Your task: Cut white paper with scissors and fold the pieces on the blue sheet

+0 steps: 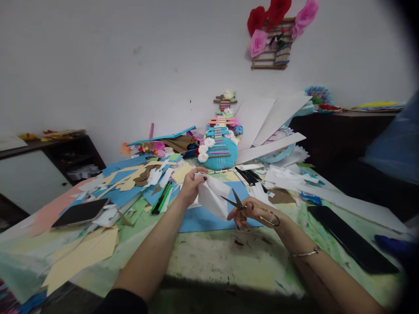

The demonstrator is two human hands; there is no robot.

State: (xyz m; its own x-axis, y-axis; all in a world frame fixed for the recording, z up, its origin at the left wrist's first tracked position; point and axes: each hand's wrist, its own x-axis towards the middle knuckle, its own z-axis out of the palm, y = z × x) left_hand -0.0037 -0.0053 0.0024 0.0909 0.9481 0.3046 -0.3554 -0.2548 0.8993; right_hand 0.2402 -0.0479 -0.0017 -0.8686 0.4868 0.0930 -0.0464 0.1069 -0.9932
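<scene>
A white sheet of paper [214, 197], creased and hanging at a slant, is pinched at its upper left corner by my left hand [192, 185]. My right hand [247, 213] grips a pair of scissors [238, 203] with gold-coloured handles. Their blades are parted and point left, over the right part of the white paper. Whether the blades touch it I cannot tell. Beneath both hands, blue paper [203, 220] lies on the stained green tabletop.
A green utility knife [161, 198] lies left of my left forearm. Dark phones [81, 213] lie left and right. Paper scraps [131, 179] and black markers [250, 175] spread behind my hands. A blue lute-shaped paper craft with white flowers [218, 152] leans at the wall.
</scene>
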